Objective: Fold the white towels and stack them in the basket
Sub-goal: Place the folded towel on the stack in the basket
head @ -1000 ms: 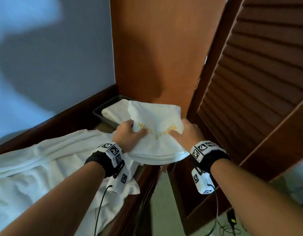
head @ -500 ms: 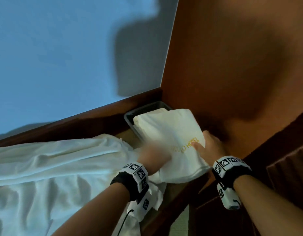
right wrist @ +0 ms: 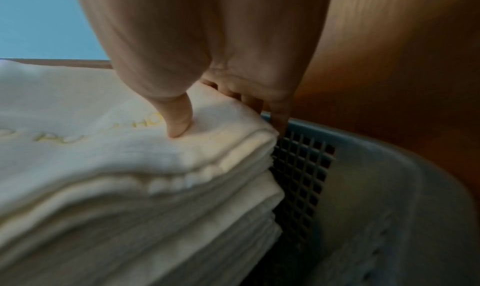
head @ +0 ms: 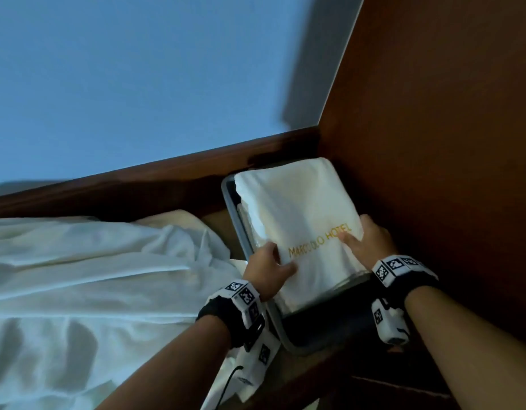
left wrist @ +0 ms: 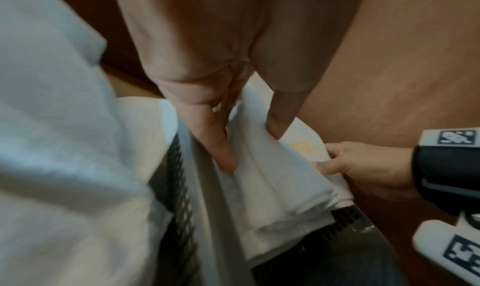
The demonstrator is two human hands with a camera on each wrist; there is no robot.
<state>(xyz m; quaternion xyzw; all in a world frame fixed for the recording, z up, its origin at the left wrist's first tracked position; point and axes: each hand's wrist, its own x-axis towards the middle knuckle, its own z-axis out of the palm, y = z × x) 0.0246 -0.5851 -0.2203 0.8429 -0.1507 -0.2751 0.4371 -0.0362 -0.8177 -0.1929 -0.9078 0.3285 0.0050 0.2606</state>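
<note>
Since earlier you lowered the folded towel (head: 297,220) onto the stack in the basket (head: 288,335), both hands, left hand (head: 267,270) and right hand (head: 366,244), pinching it, loose towels (head: 93,276) beside the basket left unfolded.

A pale blue wall (head: 131,84) fills the upper left, a soft grey shadow across its right side. Below it runs a dark wooden rail (head: 167,179) — slanting up to the right — meeting a tall reddish-brown wood panel (head: 433,113). The light is dim and cool — the panel's lower part sinks into shade.
</note>
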